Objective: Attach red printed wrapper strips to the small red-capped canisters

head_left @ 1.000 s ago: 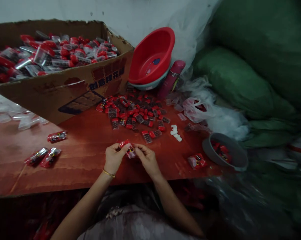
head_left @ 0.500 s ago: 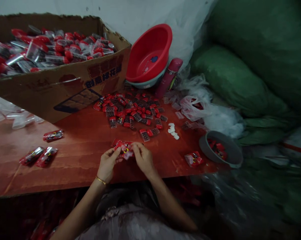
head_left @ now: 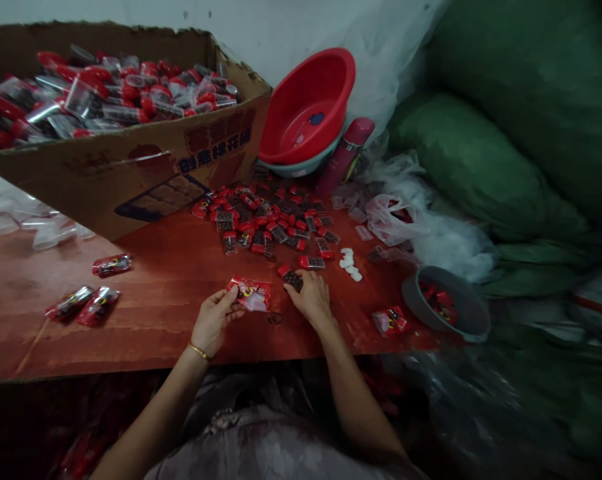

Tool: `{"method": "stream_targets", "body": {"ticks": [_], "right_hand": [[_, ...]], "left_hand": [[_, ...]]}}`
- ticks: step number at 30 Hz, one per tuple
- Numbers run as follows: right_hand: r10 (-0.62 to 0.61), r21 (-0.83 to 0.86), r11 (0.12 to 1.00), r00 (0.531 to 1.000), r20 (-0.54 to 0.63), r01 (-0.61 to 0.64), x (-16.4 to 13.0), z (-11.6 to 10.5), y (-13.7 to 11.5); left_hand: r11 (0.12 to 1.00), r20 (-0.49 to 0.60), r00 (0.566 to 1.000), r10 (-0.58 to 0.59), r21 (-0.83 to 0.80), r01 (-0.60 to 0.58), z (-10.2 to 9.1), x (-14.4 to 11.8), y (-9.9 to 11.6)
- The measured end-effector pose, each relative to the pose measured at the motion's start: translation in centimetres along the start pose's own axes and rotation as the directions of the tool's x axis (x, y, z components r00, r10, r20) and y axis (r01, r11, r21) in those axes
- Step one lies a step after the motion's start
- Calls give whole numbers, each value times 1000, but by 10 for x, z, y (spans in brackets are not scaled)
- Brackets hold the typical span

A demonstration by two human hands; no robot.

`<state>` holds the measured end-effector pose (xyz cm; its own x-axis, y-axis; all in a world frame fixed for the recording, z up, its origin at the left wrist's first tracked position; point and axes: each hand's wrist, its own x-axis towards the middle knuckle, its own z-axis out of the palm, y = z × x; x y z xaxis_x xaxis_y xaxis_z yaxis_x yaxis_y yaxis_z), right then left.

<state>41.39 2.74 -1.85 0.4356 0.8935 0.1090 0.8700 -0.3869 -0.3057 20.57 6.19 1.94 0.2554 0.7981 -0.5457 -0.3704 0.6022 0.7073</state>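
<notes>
Hands at the table's (head_left: pixel 171 313) near edge.
My left hand (head_left: pixel 211 321) pinched the red packet (head_left: pixel 251 294) there; my right hand (head_left: pixel 311 298), fingers loosely spread, touched a small capsule (head_left: pixel 291 277) beside the pile (head_left: pixel 265 220).

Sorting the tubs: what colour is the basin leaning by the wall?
Red basin, seen in the head view.

Bare forearms, no sleeves; thin gold bangle (head_left: pixel 199 351) on left wrist; grey patterned garment (head_left: pixel 261 450) over the lap
</notes>
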Motion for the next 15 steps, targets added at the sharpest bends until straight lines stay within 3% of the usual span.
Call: {"method": "stream_targets", "body": {"ticks": [5, 8, 11, 15], "right_hand": [[-12, 289, 957, 998, -64, 30, -13, 0, 7], [-73, 474, 867, 981, -178, 150, -32, -4, 2], [-157, 530, 804, 955, -250, 271, -50, -14, -5], [-315, 583, 729, 932, -181, 360, -65, -34, -14]], "left_hand": [[1000, 19, 1000, -15, -19, 15, -2, 0, 5], [1000, 4, 1000, -13, -14, 13, -3, 1, 6], [1000, 13, 1000, -9, 1, 9, -4, 2, 6], [1000, 42, 999, 7, 17, -8, -6, 3, 4]]}}
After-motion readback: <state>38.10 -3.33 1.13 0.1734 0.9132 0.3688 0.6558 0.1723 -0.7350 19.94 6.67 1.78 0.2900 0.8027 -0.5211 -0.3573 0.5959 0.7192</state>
